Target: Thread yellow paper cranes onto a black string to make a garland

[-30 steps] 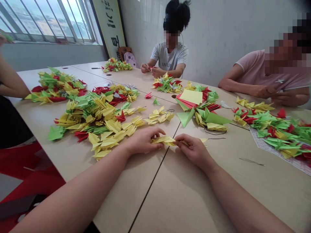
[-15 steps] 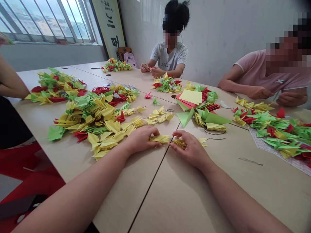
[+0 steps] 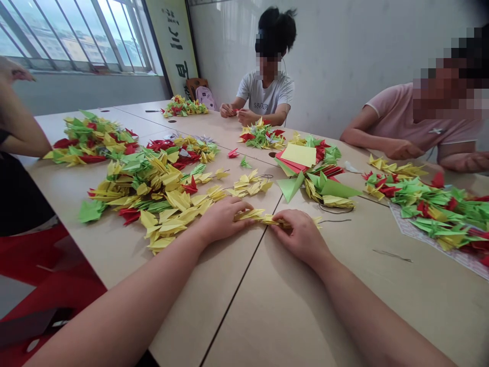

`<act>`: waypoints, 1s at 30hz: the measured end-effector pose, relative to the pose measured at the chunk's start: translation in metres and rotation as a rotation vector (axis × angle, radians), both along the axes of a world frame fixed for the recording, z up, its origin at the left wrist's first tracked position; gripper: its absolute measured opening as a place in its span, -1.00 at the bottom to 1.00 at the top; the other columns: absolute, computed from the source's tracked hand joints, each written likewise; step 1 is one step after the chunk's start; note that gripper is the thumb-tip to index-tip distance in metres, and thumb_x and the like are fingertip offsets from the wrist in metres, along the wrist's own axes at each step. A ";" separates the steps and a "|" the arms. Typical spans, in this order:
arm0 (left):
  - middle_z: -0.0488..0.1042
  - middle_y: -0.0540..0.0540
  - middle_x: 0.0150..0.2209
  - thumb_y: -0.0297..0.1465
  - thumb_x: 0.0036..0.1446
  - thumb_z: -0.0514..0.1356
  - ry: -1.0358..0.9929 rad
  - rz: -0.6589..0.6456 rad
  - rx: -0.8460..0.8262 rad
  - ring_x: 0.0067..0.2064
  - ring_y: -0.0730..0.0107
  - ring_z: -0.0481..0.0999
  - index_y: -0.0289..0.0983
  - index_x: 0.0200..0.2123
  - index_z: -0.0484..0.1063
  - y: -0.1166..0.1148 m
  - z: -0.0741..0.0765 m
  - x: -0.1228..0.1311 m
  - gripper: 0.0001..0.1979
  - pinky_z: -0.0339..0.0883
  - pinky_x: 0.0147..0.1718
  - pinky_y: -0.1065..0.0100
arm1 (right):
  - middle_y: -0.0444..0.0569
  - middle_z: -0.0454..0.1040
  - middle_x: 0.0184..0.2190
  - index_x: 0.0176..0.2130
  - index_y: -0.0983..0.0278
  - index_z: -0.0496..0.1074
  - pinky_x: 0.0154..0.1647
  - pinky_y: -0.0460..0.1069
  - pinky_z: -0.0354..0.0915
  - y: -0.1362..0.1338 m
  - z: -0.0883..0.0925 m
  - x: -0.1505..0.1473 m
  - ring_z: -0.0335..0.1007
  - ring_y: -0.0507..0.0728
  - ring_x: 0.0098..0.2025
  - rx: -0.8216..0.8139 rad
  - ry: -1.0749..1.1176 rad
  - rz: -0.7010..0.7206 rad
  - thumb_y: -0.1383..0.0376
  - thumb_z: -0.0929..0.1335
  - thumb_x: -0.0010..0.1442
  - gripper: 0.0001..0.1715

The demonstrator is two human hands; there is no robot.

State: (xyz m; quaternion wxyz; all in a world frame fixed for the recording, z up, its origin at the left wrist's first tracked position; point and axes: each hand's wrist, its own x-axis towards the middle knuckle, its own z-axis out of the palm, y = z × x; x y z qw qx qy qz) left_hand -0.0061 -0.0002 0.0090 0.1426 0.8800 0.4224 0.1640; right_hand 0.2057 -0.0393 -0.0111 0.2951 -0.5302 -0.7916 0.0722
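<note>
Paper cranes (image 3: 168, 201) heap just beside the left hand (image 3: 223, 220).

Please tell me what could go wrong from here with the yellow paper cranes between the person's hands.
The yellow paper cranes could bend or crease, as the left hand and right hand both grip them close to the tabletop. The dark thread beyond the right hand might tangle with them. The left forearm also lies close to the large pile of origami cranes, so it could disturb that pile.
</note>
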 end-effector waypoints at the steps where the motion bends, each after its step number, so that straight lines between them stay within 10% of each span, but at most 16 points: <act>1: 0.39 -0.05 -0.19 -0.14 0.10 0.01 -0.005 -0.002 -0.003 -0.14 0.33 0.34 -0.18 -0.16 0.36 0.001 -0.001 0.000 -0.67 0.21 -0.19 0.33 | -0.03 0.47 -0.37 -0.35 0.26 0.38 -0.21 0.05 0.22 0.000 0.000 0.000 0.34 0.14 -0.29 -0.003 0.017 0.004 0.27 0.29 0.07 -0.88; 30: 0.40 -0.03 -0.30 -0.15 0.05 0.08 -0.042 -0.023 -0.077 -0.26 0.38 0.36 -0.23 -0.29 0.35 0.005 -0.004 0.002 -0.72 0.21 -0.33 0.39 | -0.04 0.44 -0.35 -0.35 0.27 0.35 -0.43 -0.08 0.36 -0.003 -0.002 -0.002 0.38 0.04 -0.39 -0.145 0.353 0.034 0.34 0.28 0.04 -0.90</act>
